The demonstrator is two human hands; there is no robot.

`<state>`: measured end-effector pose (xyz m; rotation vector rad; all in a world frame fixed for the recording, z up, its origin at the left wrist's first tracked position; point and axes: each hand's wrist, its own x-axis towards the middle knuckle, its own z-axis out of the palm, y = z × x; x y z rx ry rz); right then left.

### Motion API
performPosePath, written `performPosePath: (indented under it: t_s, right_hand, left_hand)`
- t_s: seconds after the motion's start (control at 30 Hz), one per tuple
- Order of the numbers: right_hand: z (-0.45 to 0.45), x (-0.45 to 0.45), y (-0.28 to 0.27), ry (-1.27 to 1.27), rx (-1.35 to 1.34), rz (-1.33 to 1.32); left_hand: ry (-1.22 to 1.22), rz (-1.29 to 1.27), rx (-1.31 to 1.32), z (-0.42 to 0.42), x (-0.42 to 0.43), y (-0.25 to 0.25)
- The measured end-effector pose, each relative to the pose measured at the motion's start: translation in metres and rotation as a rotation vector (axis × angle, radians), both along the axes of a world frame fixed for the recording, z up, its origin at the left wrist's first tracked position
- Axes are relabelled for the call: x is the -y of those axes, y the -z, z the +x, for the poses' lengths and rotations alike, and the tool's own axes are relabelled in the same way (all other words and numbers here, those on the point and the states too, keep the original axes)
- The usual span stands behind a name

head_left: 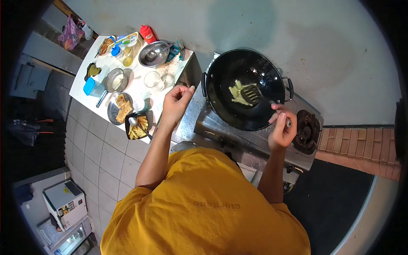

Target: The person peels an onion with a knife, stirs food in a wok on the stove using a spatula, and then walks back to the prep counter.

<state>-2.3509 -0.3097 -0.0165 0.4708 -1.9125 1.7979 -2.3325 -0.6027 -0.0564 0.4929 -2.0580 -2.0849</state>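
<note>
My right hand [284, 125] grips the handle of a slotted turner [251, 92], its dark slotted head down inside a large black wok [231, 117]. Under and beside that head lies a small heap of pale yellow-green strips [238, 94], which look like cut potato. The wok's inside is shiny and wet. My left hand [179, 101] is raised left of the wok, apart from it, with fingers curled in toward the thumb and nothing visible in them. Below the wok is a steel gas stove [208, 123].
A bare burner [307, 131] is right of the wok. On the white table [95, 110] stand a black bowl of fries [138, 127], a plate with browned pieces [120, 108], a strainer [114, 80], a steel bowl [154, 54], a red bottle [147, 34] and a glass [152, 80].
</note>
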Motion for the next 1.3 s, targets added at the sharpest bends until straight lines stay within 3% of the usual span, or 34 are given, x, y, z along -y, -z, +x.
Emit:
performPosePath:
  t_s: [0.1,0.4,0.6,0.8,0.93,1.13,1.2,1.3]
  right_hand:
    - [0.026,0.007,0.001,-0.055,-0.014,-0.016]
    - [0.057,0.01,0.022,-0.054,0.073,0.337]
    - [0.089,0.016,0.03,0.147,0.171,0.599]
    - [0.127,0.04,0.039,0.173,0.165,0.597]
    - [0.139,0.051,0.052,0.207,0.155,0.711]
    - [0.159,0.074,0.054,0.288,0.031,0.811]
    - [0.172,0.093,0.051,0.563,-0.074,0.93]
    - [0.194,0.15,0.033,0.684,-0.249,0.807]
  left_hand:
    - [-0.018,0.005,-0.009,0.003,-0.001,0.004]
    - [-0.073,-0.011,0.103,0.026,-0.009,0.017]
    - [-0.136,0.04,0.15,0.071,-0.005,0.025]
    - [-0.158,0.05,0.041,0.118,0.024,0.03]
    - [-0.127,0.058,-0.009,0.168,0.065,0.03]
    - [-0.275,0.093,-0.013,0.276,0.145,0.016]
    - [-0.364,0.031,-0.026,0.317,0.178,0.016]
    - [-0.468,0.015,0.049,0.382,0.228,0.006]
